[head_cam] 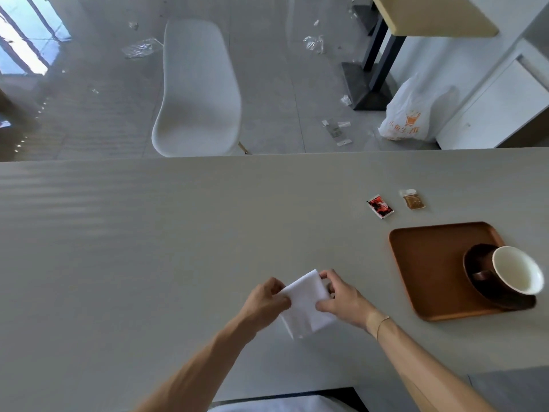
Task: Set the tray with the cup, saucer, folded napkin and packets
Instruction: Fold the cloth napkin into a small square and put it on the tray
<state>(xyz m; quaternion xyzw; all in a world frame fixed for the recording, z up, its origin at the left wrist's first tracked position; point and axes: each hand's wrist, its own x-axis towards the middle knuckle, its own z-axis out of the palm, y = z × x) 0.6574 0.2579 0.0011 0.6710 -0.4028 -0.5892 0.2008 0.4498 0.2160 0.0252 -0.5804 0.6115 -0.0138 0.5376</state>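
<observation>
A white napkin [306, 306] is held just above the grey table [148, 248] near its front edge. My left hand [267, 298] pinches its left edge and my right hand [341, 298] grips its right side, thumb on top. To the right lies a brown wooden tray [427, 263]. On the tray's right part sits a dark brown saucer [475, 281] with a cup [517, 270], white inside, standing on it. Beyond the tray, on the table, lie a red packet [379, 206] and a brown packet [413, 200].
A white chair [196, 90] stands behind the table's far edge. On the littered floor sit a white plastic bag [407, 117] and scraps of wrapping. Another table [430, 16] with black legs is at the back right.
</observation>
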